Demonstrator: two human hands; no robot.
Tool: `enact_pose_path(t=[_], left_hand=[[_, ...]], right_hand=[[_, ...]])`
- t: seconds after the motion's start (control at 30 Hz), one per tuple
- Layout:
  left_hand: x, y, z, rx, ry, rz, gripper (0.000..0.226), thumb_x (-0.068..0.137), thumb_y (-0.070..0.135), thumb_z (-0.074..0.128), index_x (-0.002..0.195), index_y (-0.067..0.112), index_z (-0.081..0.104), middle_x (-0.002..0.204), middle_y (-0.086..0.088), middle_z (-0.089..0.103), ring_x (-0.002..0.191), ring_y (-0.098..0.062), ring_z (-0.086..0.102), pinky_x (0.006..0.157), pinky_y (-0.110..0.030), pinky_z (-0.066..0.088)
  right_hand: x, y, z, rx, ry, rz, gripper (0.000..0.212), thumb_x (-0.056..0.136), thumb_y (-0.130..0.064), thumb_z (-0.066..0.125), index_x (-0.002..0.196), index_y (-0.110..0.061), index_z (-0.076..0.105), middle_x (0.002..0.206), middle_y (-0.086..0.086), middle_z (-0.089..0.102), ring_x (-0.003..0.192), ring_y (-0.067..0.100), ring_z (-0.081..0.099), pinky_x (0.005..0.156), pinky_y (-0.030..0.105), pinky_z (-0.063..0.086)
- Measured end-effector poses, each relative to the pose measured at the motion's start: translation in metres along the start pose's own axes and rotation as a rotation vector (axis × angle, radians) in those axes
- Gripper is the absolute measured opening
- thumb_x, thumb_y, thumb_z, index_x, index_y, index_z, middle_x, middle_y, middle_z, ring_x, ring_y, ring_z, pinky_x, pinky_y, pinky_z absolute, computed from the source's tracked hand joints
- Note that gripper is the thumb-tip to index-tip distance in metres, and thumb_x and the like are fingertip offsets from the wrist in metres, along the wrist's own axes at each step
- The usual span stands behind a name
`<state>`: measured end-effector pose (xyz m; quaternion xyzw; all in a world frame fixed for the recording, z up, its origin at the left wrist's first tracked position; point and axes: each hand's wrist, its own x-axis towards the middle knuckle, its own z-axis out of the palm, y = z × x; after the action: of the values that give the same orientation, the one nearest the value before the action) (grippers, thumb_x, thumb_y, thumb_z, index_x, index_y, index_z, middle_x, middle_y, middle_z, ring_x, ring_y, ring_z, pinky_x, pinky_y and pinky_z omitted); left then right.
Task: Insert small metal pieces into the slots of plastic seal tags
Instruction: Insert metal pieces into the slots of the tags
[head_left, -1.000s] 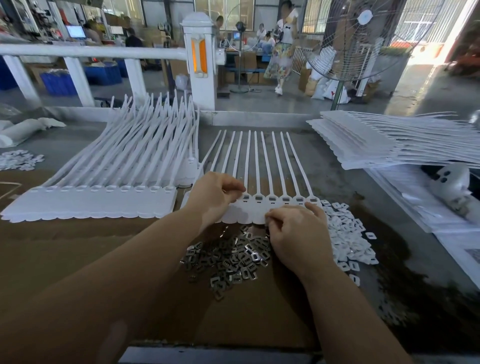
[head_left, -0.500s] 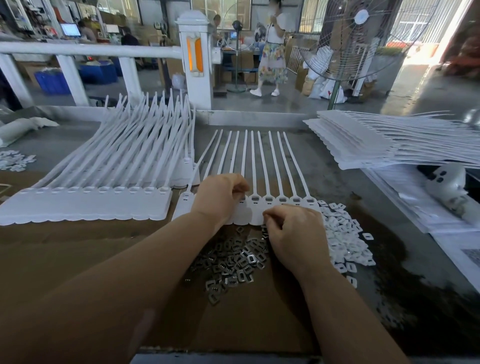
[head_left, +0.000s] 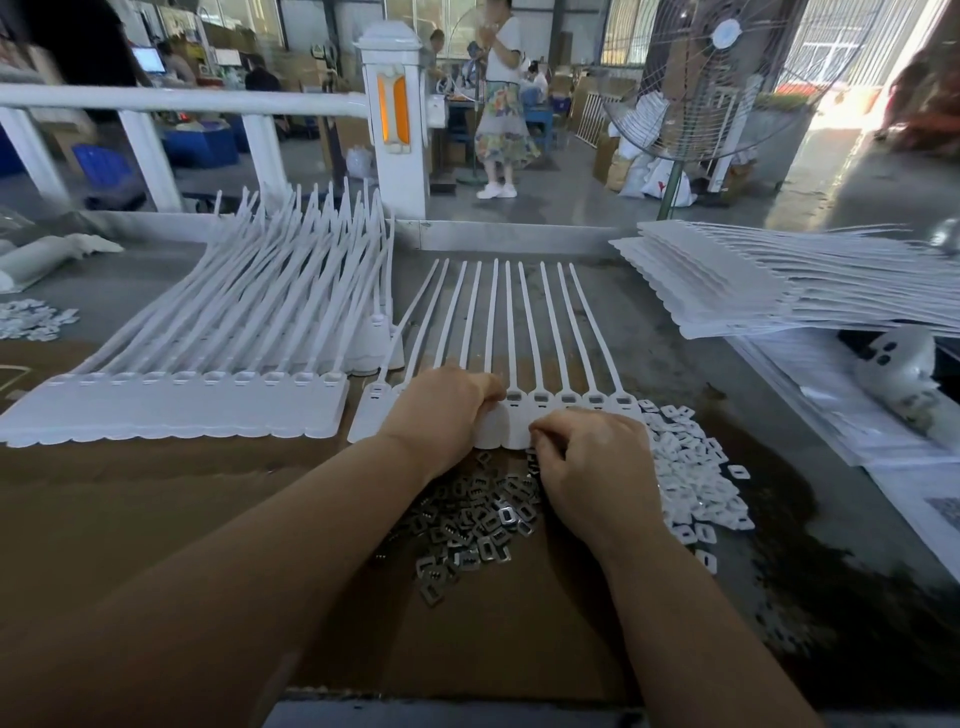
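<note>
Over on the left, a stack of white seal tags (head_left: 171, 410) lies flat. Next, the left hand (head_left: 441, 410), fingers curled, grips the tag strip (head_left: 540, 364) at its heads, tails pointing away. Just below, the metal pieces (head_left: 467, 525) sit heaped on brown cardboard (head_left: 130, 519). The right hand (head_left: 592, 462) pinches something at the strip's near edge; what, I cannot tell. White plastic caps (head_left: 691, 483) lie beside it, another tag stack (head_left: 779, 280) beyond.

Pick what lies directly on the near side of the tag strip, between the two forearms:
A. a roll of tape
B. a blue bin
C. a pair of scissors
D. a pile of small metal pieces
D: the pile of small metal pieces lies on the brown cardboard just below the tag strip.
</note>
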<state>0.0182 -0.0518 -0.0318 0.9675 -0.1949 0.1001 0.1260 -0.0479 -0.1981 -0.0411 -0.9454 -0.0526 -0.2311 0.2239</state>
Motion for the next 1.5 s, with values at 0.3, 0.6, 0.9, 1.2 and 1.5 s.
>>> enact_pose_path(t=[0.3, 0.6, 0.9, 1.2, 1.5], left_hand=[[-0.011, -0.006, -0.010, -0.219, -0.088, -0.017, 0.036, 0.099, 0.020, 0.041, 0.132, 0.031, 0.052, 0.128, 0.003, 0.059, 0.120, -0.015, 0.051, 0.099, -0.021, 0.036], [-0.017, -0.022, -0.023, -0.524, 0.124, -0.314, 0.027, 0.094, 0.006, 0.048, 0.110, 0.016, 0.068, 0.109, 0.003, 0.068, 0.102, -0.008, 0.056, 0.091, -0.017, 0.038], [-0.027, -0.032, -0.025, -0.427, 0.121, -0.386, 0.036, 0.092, 0.001, 0.040, 0.108, 0.019, 0.068, 0.115, -0.001, 0.066, 0.087, -0.009, 0.052, 0.079, -0.019, 0.038], [-0.030, -0.031, -0.029, -0.410, 0.088, -0.425, 0.041, 0.085, -0.004, 0.042, 0.112, 0.015, 0.067, 0.117, -0.004, 0.064, 0.109, -0.019, 0.057, 0.092, -0.026, 0.041], [-0.029, -0.028, -0.031, -0.385, 0.077, -0.401, 0.034, 0.086, 0.002, 0.047, 0.111, 0.014, 0.068, 0.120, -0.004, 0.062, 0.110, -0.020, 0.054, 0.085, -0.020, 0.033]], right_hand=[[-0.002, 0.000, 0.001, -0.075, 0.005, -0.031, 0.017, 0.089, -0.021, 0.054, 0.088, -0.021, 0.070, 0.085, -0.006, 0.069, 0.082, 0.012, 0.059, 0.085, 0.023, 0.019], [-0.001, 0.000, 0.000, -0.112, -0.044, -0.066, 0.021, 0.093, -0.031, 0.050, 0.108, -0.025, 0.064, 0.107, -0.009, 0.065, 0.100, 0.008, 0.056, 0.093, 0.024, 0.024], [0.019, -0.005, -0.012, -0.250, -0.291, -0.121, 0.031, 0.089, -0.039, 0.056, 0.117, -0.024, 0.059, 0.117, -0.003, 0.061, 0.111, 0.019, 0.048, 0.085, 0.033, 0.041], [0.034, -0.012, -0.014, -0.369, -0.394, -0.180, 0.032, 0.090, -0.043, 0.052, 0.111, -0.019, 0.058, 0.110, 0.001, 0.060, 0.108, 0.021, 0.050, 0.078, 0.034, 0.042], [0.024, -0.015, -0.016, -0.703, -0.328, -0.593, 0.016, 0.083, -0.001, 0.047, 0.097, -0.006, 0.053, 0.095, 0.011, 0.063, 0.089, 0.027, 0.056, 0.066, 0.031, 0.039]])
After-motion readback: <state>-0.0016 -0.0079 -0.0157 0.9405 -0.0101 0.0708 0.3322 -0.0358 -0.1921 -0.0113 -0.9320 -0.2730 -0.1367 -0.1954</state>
